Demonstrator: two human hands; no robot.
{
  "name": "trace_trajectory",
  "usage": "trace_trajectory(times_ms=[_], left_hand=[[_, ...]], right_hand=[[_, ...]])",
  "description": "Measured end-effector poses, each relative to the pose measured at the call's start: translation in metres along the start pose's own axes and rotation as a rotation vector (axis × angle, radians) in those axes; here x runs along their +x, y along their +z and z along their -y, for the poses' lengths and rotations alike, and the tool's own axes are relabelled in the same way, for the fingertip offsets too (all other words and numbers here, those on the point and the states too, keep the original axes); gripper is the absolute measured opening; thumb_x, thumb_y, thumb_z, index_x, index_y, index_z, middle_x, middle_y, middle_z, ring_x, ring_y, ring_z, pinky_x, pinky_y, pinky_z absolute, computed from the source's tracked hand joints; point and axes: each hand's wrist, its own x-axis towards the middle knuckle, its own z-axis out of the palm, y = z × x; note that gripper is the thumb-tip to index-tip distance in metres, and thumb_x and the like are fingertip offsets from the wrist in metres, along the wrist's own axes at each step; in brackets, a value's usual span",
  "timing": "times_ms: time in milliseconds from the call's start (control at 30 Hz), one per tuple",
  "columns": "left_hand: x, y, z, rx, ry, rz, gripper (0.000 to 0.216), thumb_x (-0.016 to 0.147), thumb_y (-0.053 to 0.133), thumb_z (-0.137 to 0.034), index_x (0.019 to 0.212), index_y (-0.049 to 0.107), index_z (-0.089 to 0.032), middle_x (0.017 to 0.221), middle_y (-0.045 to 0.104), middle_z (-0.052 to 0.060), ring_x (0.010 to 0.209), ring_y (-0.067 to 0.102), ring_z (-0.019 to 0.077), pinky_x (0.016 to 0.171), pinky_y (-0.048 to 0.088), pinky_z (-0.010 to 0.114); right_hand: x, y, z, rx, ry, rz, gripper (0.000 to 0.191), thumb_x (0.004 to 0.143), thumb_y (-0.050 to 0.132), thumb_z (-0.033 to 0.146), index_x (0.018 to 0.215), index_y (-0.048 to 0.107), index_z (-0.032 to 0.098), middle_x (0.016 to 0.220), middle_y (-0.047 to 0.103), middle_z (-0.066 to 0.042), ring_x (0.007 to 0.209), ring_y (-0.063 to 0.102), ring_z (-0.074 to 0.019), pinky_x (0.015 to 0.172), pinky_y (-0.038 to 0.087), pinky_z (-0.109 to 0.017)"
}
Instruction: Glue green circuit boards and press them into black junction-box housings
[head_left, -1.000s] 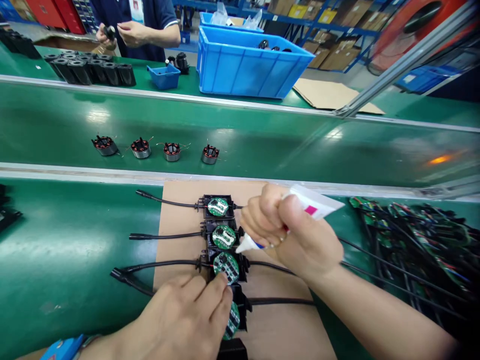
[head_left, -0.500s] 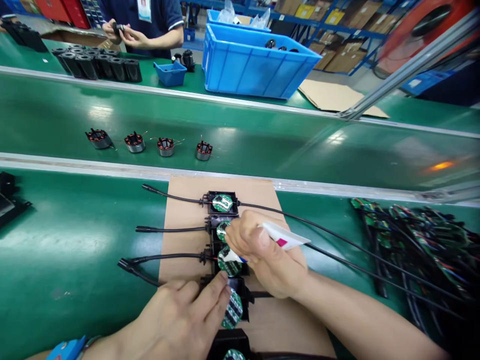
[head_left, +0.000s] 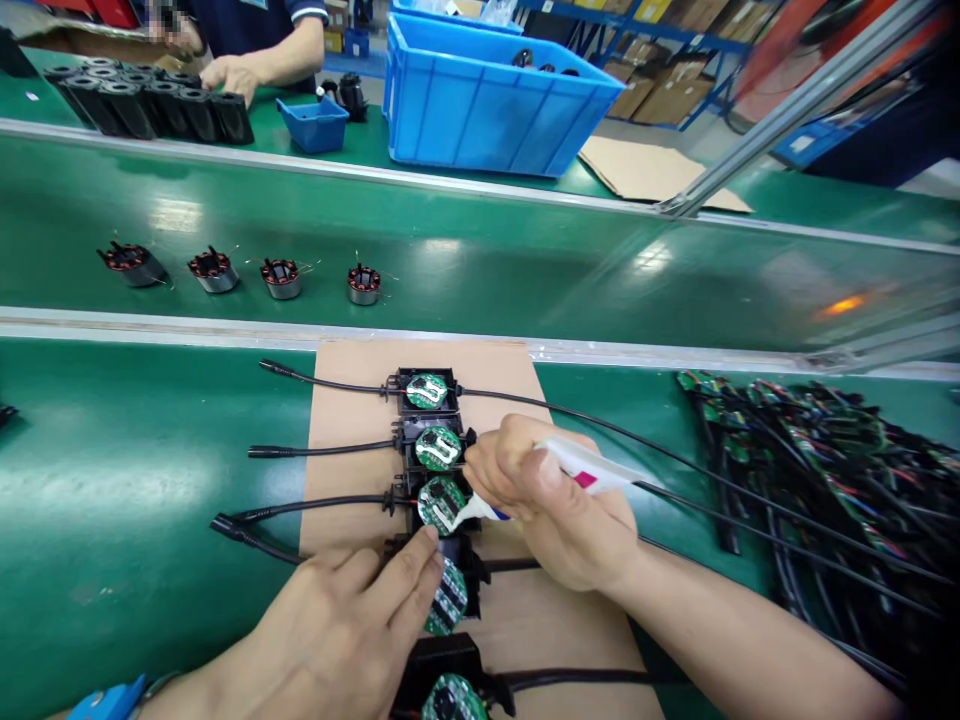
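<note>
My right hand [head_left: 559, 500] is wrapped around a white squeeze tube [head_left: 611, 470]. Its nozzle tip touches or nearly touches the lower right of a round green circuit board [head_left: 435, 497], where a white paste line shows. My left hand [head_left: 345, 620] has its index and middle fingers stretched out, fingertips at that board's lower edge. Two boards farther away, the middle one [head_left: 437, 448] and the far one [head_left: 426, 391], carry white U-shaped paste lines. Nearer me, one board [head_left: 448, 600] is partly hidden by my left fingers; another board [head_left: 454, 698] sits at the bottom edge.
The boards lie in black housings with cables on a cardboard sheet [head_left: 562, 630]. Wired boards [head_left: 825, 470] are heaped at right. Several copper-wound stators [head_left: 281, 278] stand beyond a metal rail. Across the bench are a blue bin [head_left: 487, 100], black cylinders [head_left: 142, 105] and a co-worker's hand [head_left: 231, 76].
The view has shifted, moving the scene leftward. The nozzle has moved to the third board's lower right, and a white paste line now shows there. The co-worker's hand has reached the black cylinders.
</note>
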Motion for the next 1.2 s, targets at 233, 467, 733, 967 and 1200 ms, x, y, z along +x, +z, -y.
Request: trace_trajectory(times_ms=[233,467,733,967,1200], left_hand=[[-0.001,0.014,0.005,0.013,0.040,-0.051,0.064,0.079,0.052,-0.025,0.140,0.043,-0.011,0.148,0.040,0.013,0.099,0.064,0.0260,0.074,0.057,0.035],[-0.003,0.011,0.003,0.049,0.092,-0.170,0.052,0.082,0.050,-0.027,0.131,0.053,-0.010,0.139,0.052,0.015,0.086,0.067,0.0225,0.064,0.057,0.032],[-0.011,0.012,-0.015,0.175,0.325,-0.348,0.025,0.089,0.050,-0.014,0.106,0.067,-0.011,0.105,0.073,0.011,0.052,0.061,0.0131,0.037,0.044,0.023],[-0.012,0.014,-0.021,0.173,0.283,-0.419,0.025,0.087,0.047,-0.010,0.101,0.068,-0.008,0.099,0.074,0.014,0.051,0.062,0.0168,0.034,0.045,0.026],[-0.016,-0.004,-0.022,0.165,0.289,-0.239,0.032,0.092,0.041,-0.010,0.114,0.064,-0.006,0.116,0.068,0.017,0.069,0.068,0.0203,0.046,0.054,0.029]], right_hand=[[0.007,0.000,-0.010,0.003,-0.054,0.002,0.040,0.091,0.053,0.046,0.062,0.043,0.021,0.053,0.027,0.005,0.046,0.023,-0.0099,0.047,0.016,-0.028],[0.003,-0.005,-0.002,-0.029,-0.051,-0.002,0.040,0.091,0.053,0.046,0.062,0.043,0.021,0.053,0.028,0.004,0.047,0.025,-0.0105,0.049,0.018,-0.030],[-0.027,0.029,0.004,0.125,0.057,0.073,0.043,0.091,0.052,0.051,0.064,0.040,0.020,0.053,0.028,0.005,0.047,0.025,-0.0092,0.047,0.017,-0.027],[-0.023,0.033,-0.024,-0.125,-0.155,0.191,0.037,0.091,0.048,0.044,0.064,0.039,0.020,0.052,0.029,0.005,0.045,0.026,-0.0085,0.046,0.018,-0.027],[-0.034,0.026,-0.012,-0.184,-0.104,0.215,0.036,0.093,0.046,0.043,0.065,0.039,0.020,0.052,0.029,0.005,0.044,0.025,-0.0082,0.044,0.017,-0.026]])
